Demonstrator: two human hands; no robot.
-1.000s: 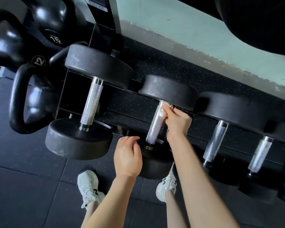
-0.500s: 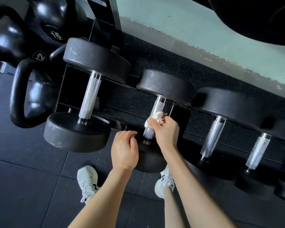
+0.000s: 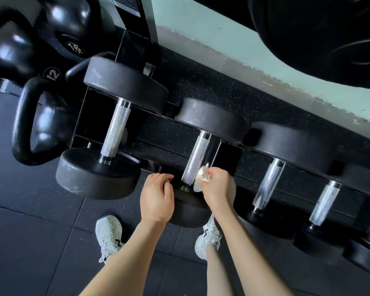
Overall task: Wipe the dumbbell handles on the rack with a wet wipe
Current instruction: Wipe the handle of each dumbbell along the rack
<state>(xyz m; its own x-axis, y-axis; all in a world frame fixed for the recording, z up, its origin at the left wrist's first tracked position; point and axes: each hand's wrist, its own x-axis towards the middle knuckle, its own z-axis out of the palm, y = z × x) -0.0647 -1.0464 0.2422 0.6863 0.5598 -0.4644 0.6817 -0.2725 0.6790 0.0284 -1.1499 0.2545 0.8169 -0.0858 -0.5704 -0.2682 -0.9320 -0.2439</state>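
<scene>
While the right hand pinches a crumpled white wet wipe between thumb and fingers, the wipe presses against the lower right side of a knurled silver dumbbell handle near the middle of the frame. That handle belongs to the second black round-headed dumbbell from the left on the low black metal rack, which runs diagonally from centre left toward the lower right. The left hand sits just left of the handle's lower end, fingers loosely curled inward and holding nothing; whether it touches the near weight head cannot be told.

At the left of the row lies a larger black dumbbell with its own knurled silver handle bare. Toward the right, two more silver handles and follow, each smaller and lower in the frame.

Glossy black kettlebells fill the upper left of the frame: one marked 16, one marked 12 below it. Pale green wall with a chipped grey base strip crosses the top, and a large dark round object occupies the upper right corner. Two white lace-up sneakers stand on the dark speckled rubber floor at lower centre, between the bare forearms.
</scene>
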